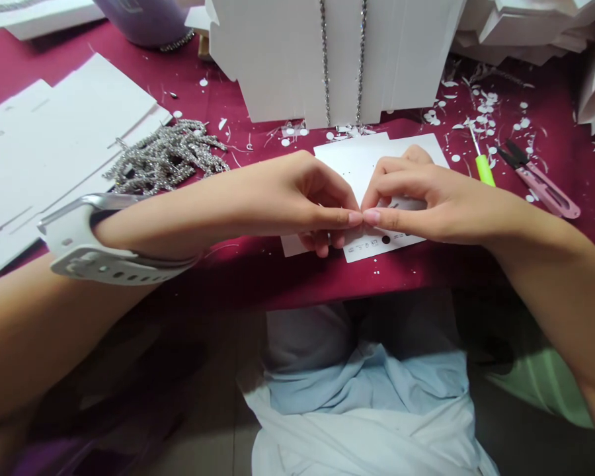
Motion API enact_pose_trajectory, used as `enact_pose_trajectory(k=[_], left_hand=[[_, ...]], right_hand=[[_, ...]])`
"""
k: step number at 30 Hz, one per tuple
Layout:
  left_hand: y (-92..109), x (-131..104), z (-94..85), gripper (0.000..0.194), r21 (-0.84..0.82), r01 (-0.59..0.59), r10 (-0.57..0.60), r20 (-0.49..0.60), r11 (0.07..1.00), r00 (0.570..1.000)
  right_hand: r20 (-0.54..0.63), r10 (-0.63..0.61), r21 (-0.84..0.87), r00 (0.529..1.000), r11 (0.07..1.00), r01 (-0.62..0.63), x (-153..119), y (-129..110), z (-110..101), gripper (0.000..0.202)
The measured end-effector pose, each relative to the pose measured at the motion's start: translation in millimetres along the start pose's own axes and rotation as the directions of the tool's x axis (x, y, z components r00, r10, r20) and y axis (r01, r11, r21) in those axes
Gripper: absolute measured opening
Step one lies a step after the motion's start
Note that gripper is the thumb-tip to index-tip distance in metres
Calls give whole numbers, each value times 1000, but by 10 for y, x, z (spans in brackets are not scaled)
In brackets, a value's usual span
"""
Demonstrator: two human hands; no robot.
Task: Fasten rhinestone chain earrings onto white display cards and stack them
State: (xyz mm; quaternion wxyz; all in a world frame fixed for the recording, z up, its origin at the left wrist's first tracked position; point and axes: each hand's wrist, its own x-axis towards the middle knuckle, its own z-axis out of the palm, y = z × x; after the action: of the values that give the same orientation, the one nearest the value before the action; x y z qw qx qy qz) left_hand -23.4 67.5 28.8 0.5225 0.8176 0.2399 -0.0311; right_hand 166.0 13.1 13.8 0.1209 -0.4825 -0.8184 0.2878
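Observation:
My left hand [312, 198] and my right hand [416, 195] meet at their fingertips, thumbs and index fingers pinched together. Whatever lies between the tips is too small to make out. Under them is a white printed card [384, 248] with small holes, near the table's front edge. A white board [277, 66] stands behind it, with two silver beaded strands [361, 66] hanging down its front. To the left of my left hand lies a pile of silver beaded strands [161, 155].
Flat white cardboard sheets [59, 139] lie at the left. A yellow-green handled tool [484, 170] and pink snips [545, 185] are on the right, among white scraps [486, 109]. A purple container [146, 23] stands at the back left, folded white card [540, 23] at the back right.

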Motion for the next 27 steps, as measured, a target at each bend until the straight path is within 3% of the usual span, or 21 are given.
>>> enact_pose_trajectory(k=[8, 16, 27], left_hand=[[22, 2, 9, 17, -19, 68, -68, 5, 998, 998], [1, 13, 14, 19, 14, -33, 33, -34, 999, 999], [-2, 27, 46, 18, -43, -36, 33, -52, 998, 998]], right_hand=[[-21, 22, 9, 1000, 1000, -21, 5, -31, 17, 30], [-6, 2, 44, 1000, 999, -1, 4, -19, -11, 39], [7, -7, 45, 1000, 999, 6, 1, -6, -29, 38]])
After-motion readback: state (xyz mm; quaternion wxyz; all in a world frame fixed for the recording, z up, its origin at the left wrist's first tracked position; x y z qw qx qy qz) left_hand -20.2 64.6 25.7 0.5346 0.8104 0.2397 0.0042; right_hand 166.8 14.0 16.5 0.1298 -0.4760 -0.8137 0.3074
